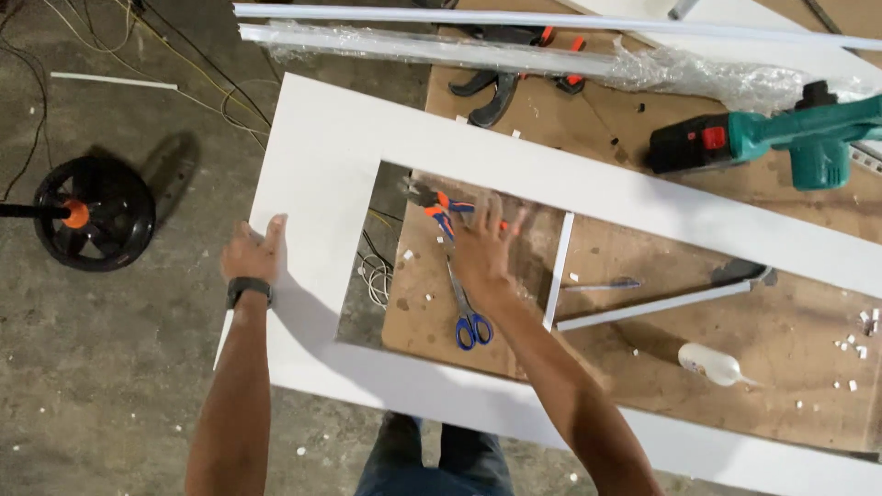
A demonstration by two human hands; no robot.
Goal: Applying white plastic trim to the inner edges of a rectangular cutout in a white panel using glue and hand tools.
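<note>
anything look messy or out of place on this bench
Yes. The white frame lies askew, its left end hanging past the bench under the left hand. Small white chips litter the bench, and scissors lie loose inside the frame.

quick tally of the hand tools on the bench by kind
Blue-handled scissors: 1
Orange-and-blue-handled pliers: 1
Teal cordless power drill: 1
Black-and-orange bar clamps: 2, partly hidden under the plastic-wrapped white strip
Total: 5
</note>
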